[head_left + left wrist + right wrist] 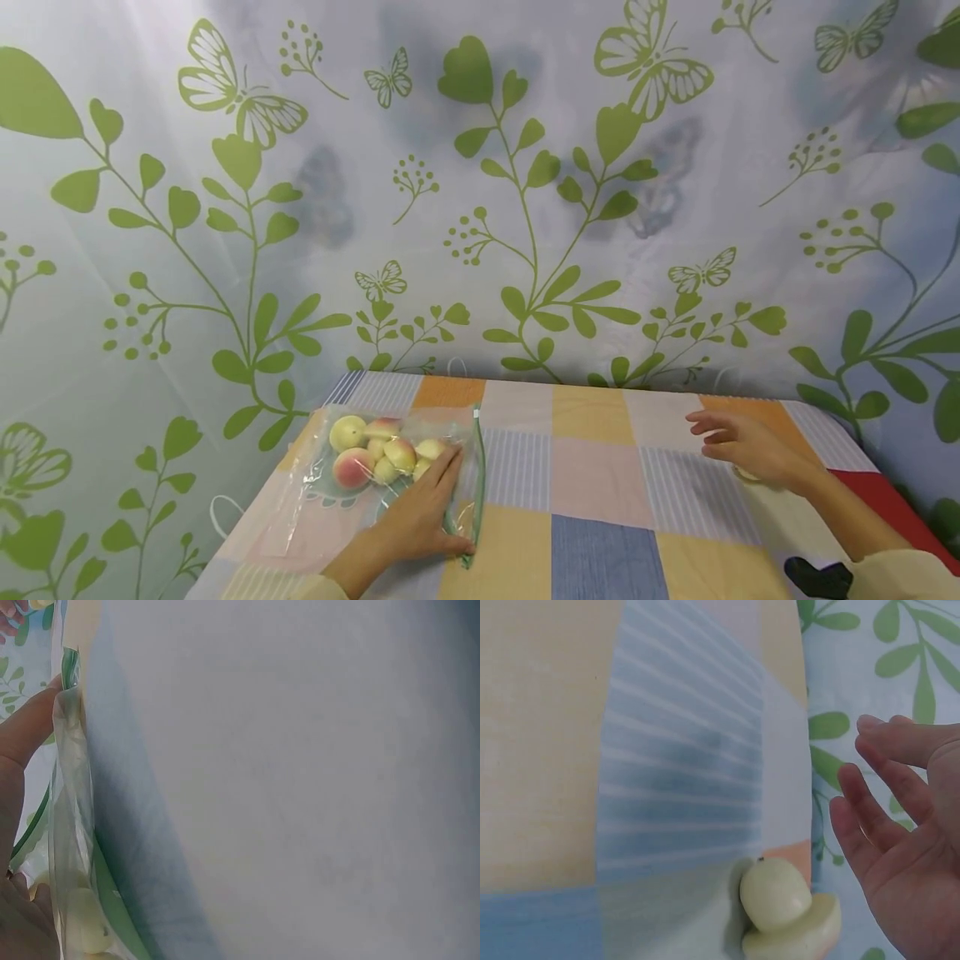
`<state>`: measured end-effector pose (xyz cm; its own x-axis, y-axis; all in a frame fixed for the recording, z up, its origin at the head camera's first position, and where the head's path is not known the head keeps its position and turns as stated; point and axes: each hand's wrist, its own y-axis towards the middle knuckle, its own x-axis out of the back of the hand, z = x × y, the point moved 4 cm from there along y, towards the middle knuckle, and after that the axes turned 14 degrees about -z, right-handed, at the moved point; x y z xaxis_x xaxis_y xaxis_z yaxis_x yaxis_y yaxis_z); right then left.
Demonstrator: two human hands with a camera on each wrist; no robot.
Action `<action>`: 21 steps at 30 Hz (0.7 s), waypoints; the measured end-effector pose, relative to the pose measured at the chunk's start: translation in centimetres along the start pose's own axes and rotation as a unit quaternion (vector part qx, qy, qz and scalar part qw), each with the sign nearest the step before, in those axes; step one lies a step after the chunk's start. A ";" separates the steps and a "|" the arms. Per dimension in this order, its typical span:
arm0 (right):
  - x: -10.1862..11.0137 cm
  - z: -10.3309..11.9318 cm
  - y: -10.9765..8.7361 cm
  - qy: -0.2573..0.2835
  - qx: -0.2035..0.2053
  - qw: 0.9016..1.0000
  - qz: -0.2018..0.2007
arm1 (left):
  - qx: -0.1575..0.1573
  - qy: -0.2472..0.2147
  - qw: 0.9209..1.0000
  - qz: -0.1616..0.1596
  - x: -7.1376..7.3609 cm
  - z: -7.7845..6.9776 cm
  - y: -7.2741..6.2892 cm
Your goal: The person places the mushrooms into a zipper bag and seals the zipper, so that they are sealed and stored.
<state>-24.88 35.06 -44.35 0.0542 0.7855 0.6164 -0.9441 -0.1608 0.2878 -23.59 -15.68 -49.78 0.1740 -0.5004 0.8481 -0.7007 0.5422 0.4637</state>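
A clear zip bag [300, 500] with a green zip edge lies at the table's left, holding several toy-like fruits [352, 468], pale yellow and some blushed red. Across the bag near its zip edge rests my left hand [416, 508], fingers stretched out and thumb at the green strip. In the left wrist view the thumb touches the bag's edge [71, 750]. Over the right side, my right hand [757, 450] hovers with loosely bent fingers and nothing in them. Below it sit a round pale yellow fruit [776, 892] and a curved pale one [799, 934], mostly hidden in the head view.
A patchwork-patterned cloth [600, 483] covers the table. Behind it hangs a pale curtain [420, 275] printed with green leaves and butterflies. Close to the right sleeve is a black object [817, 577]. A white loop [223, 517] sticks out at the table's left edge.
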 end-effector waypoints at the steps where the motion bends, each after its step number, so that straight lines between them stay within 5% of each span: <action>1: 0.3 -0.1 -0.1 -0.002 -0.001 1.000 -0.002 | 0.000 0.001 1.000 0.000 0.0 0.0 0.0; 11: 4.4 -2.3 -0.9 -0.131 -0.012 0.991 -0.035 | 0.002 0.002 1.000 -0.001 -0.1 0.0 -0.1; 21: 6.4 -4.9 -2.6 -0.133 -0.046 0.990 -0.028 | 0.005 0.000 1.000 0.000 0.0 -0.2 0.0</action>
<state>-23.71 43.46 -44.73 0.1796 0.6051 0.7756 -0.9622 -0.0559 0.2665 -23.47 -15.58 -49.79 0.1740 -0.4993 0.8488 -0.7073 0.5364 0.4605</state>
